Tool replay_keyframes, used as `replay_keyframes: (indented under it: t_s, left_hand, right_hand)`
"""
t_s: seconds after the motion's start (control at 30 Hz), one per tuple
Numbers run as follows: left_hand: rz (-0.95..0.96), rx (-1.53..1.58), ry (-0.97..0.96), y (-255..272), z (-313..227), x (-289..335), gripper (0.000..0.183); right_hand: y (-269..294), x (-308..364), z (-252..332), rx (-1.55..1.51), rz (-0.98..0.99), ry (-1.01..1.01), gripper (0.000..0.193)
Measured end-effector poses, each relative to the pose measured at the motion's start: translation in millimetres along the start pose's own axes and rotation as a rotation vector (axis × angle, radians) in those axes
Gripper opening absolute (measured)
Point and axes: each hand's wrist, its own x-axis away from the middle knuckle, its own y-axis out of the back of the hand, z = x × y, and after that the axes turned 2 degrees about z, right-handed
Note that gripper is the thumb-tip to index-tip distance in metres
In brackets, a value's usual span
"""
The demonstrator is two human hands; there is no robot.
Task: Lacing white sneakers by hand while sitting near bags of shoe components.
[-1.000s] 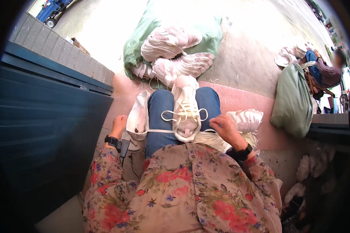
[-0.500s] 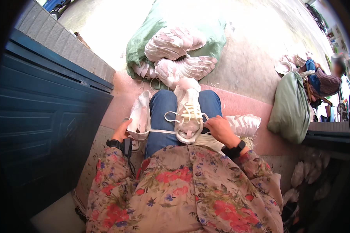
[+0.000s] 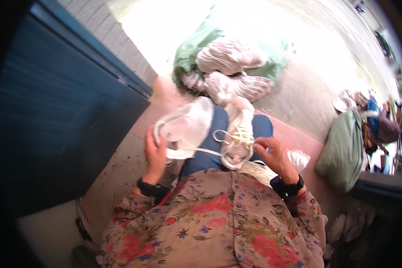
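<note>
A pale pink and white shoe upper [image 3: 190,123] is in my left hand [image 3: 155,156], its opening facing up and my fingers round its near left rim. On my lap between the knees lies a second shoe upper [image 3: 237,149] with a cream shoelace [image 3: 242,134] threaded through its eyelets. One lace loop sticks out on its left side. A pale cord [image 3: 201,150] runs from the upper in my left hand to this second one. My right hand [image 3: 274,157] is curled at the laced upper's right edge. Whatever its fingertips pinch is too small to make out.
Ahead of my knees lies a green sack [image 3: 187,51] with several pink-white uppers [image 3: 230,56] spilling out. A tied green sack [image 3: 341,149] stands at the right, with piled goods behind it. A dark blue door panel [image 3: 71,116] closes in the left side. Another upper [image 3: 298,157] lies beyond my right hand.
My left hand has lifted and tilted its upper, so its opening now shows wide. My right hand stays by the laced upper's edge. The whole view has turned and shifted.
</note>
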Motion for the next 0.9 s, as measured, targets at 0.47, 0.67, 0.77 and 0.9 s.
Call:
replay_keyframes:
  t_s: [0.47,0.67,0.77,0.9]
  left_hand:
    - [0.180,-0.356,-0.646,6,-52,59,0.046]
    - [0.306,0.122,0.119,8,62,-11,0.032]
    - [0.666,0.142,0.211,-14,130,-5,0.030]
    - [0.954,-0.090,0.283,-7,136,29,0.026]
  right_hand:
    - [-94,-71,99,-1.099,0.666,-0.642,0.041]
    - [-59,-65,77,-1.068,0.425,-0.613,0.035]
    - [-46,-51,58,-1.136,0.458,-0.402,0.038]
    - [-28,-32,43,-1.156,0.318,-0.339,0.043]
